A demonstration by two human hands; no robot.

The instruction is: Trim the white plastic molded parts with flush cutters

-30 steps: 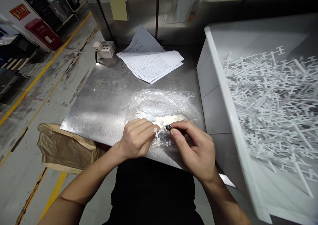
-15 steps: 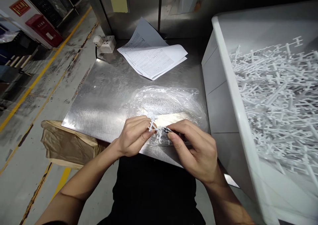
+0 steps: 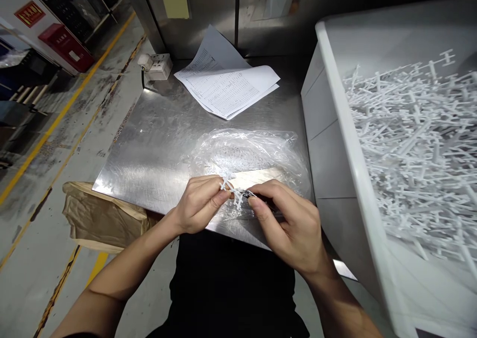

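The left hand, fingers pinched together, holds a white piece over the clear bag on the bench. The right hand is curled closed around a small tool, its tip at the piece; whether they touch is unclear.

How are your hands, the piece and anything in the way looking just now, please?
Left hand pinching white plastic piece. Right hand gripping small tool, tip at the piece. Clear plastic bag spread beneath, no obstruction seen.
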